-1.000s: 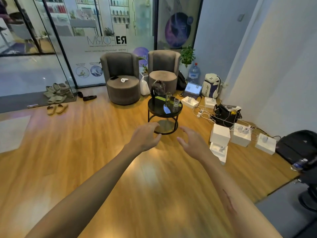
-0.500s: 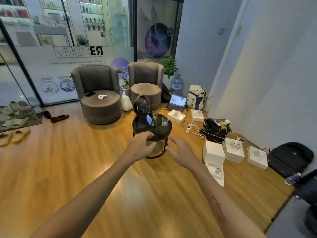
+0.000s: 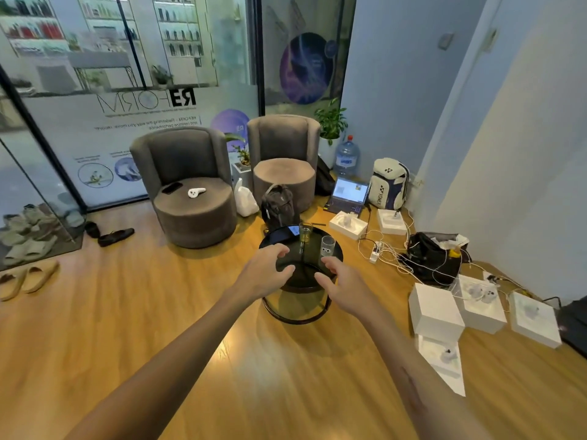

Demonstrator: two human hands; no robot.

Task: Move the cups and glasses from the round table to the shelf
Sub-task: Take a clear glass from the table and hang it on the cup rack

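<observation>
Round black glass-topped bench (image 3: 336, 253) — we reach, left hand (image 3: 265, 274) and right hand (image 3: 341, 282), fingers loosely spread, empty. Risk: knocking clear drinking glass (image 3: 327, 246) or amber-filled glass (image 3: 305, 232) — both stand close together.

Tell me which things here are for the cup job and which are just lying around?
For the job:
round table
glass with yellow drink
clear glass
left hand and right hand, both holding nothing

Just lying around:
two grey armchairs
laptop
white boxes
water bottle
sandals
</observation>
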